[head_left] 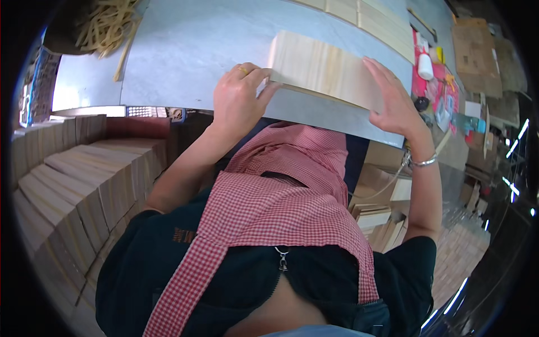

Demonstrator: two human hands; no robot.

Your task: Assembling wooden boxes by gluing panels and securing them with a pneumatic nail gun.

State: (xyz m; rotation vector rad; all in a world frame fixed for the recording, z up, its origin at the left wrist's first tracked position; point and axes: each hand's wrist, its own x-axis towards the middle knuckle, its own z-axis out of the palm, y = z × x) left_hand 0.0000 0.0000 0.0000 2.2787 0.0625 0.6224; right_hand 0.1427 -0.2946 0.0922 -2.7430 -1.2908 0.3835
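A pale wooden board (pixel 325 67), blurred a little along its far edge, is held up over the front edge of the grey-blue tabletop (pixel 179 56). My left hand (pixel 241 98) grips its left end, with the thumb and fingers pinched at the near corner. At the other end, my right hand (pixel 393 98) presses against the board, fingers along the far side and thumb at the near side. Whether the board is one piece or several stacked together, I cannot tell.
Flat pale boards (pixel 359 14) lie at the table's far side. A dark bin of wood strips (pixel 109 28) stands far left. Wooden blocks (pixel 84 168) are stacked left of me. A white bottle (pixel 425 67), a hammer (pixel 424 25) and a cardboard box (pixel 476 53) are at right.
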